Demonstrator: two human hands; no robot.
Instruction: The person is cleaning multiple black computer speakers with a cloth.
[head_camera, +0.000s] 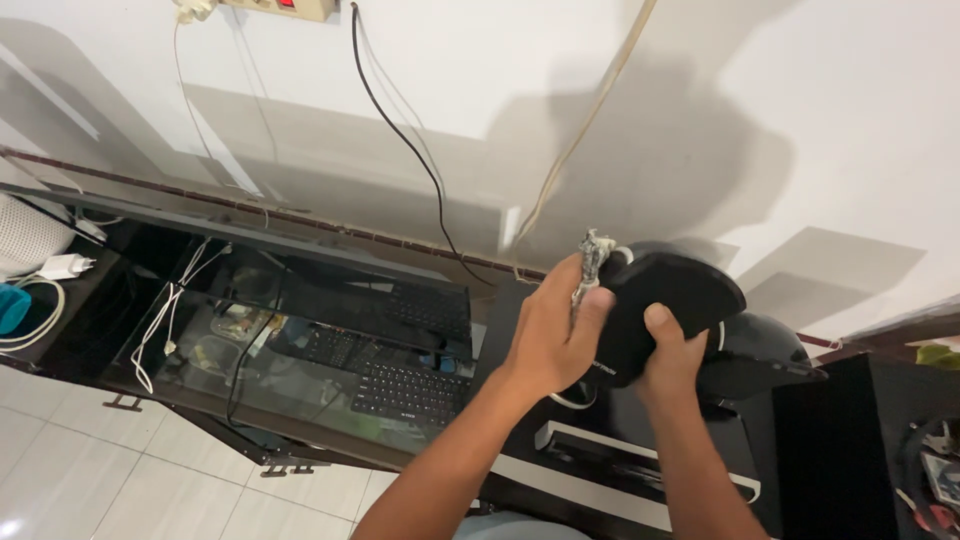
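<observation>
— How far along was the work?
— A black round part (660, 300) was gripped above the counter (600, 440) by both hands (555, 330), fingers (665, 330) closed around it. The metal fitting (590, 262) was pinched; nothing seemed detached yet.

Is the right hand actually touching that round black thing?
Touching. The head view shows the right hand with its thumb pressed flat on the round black object, fingers wrapped behind it.

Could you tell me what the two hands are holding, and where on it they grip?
Both hold a black rounded device. The right hand grips its lower edge, thumb on its face; the left hand closes around the metal part at its left end.
</observation>
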